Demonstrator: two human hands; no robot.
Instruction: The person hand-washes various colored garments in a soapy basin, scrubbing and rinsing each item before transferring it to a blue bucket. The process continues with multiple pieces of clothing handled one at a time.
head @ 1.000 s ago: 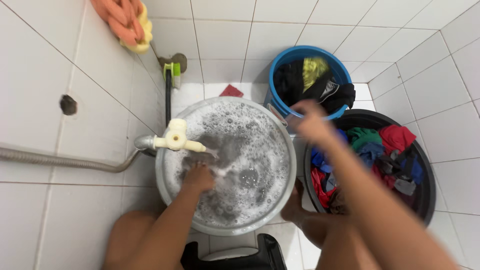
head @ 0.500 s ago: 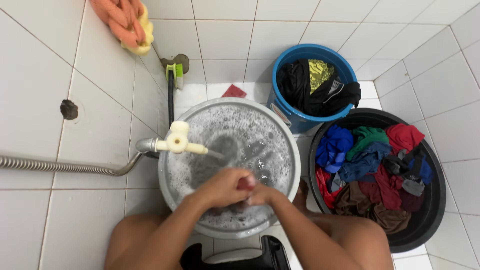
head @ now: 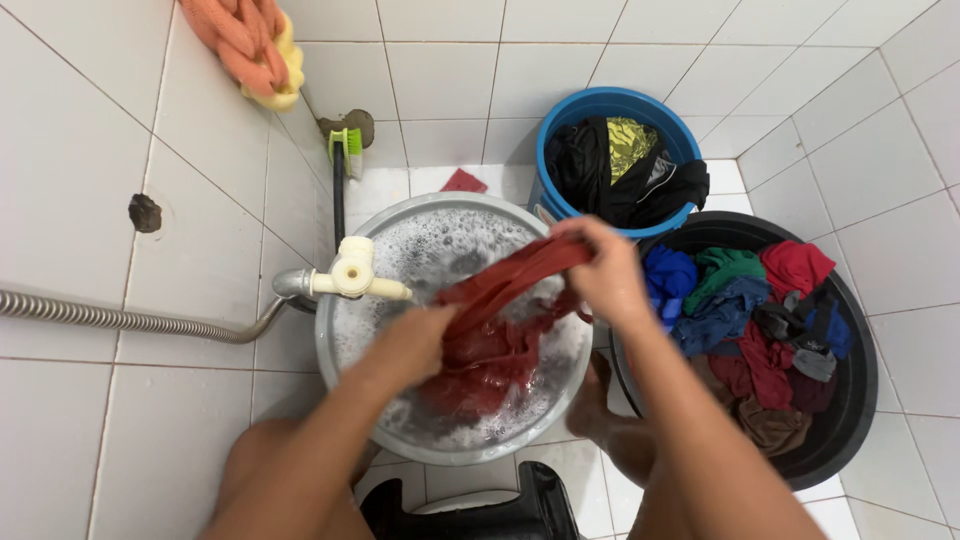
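Observation:
A wet red garment (head: pixel 495 335) is stretched above a grey metal basin (head: pixel 345 390) full of soapy water. My left hand (head: pixel 405 340) grips its lower end over the basin's middle. My right hand (head: pixel 600 270) grips the upper end, raised near the basin's right rim. The rest of the red cloth hangs into the foam.
A blue bucket (head: pixel 560 130) with dark clothes stands behind the basin. A black tub (head: pixel 860 400) of mixed coloured clothes sits to the right. A white tap (head: pixel 350 275) with a metal hose juts over the basin's left rim. A green brush (head: pixel 345 150) leans on the tiled wall.
Half a second ago both hands were together low in the suds. Now they have pulled a red garment up out of the water, the right hand lifting up and to the right.

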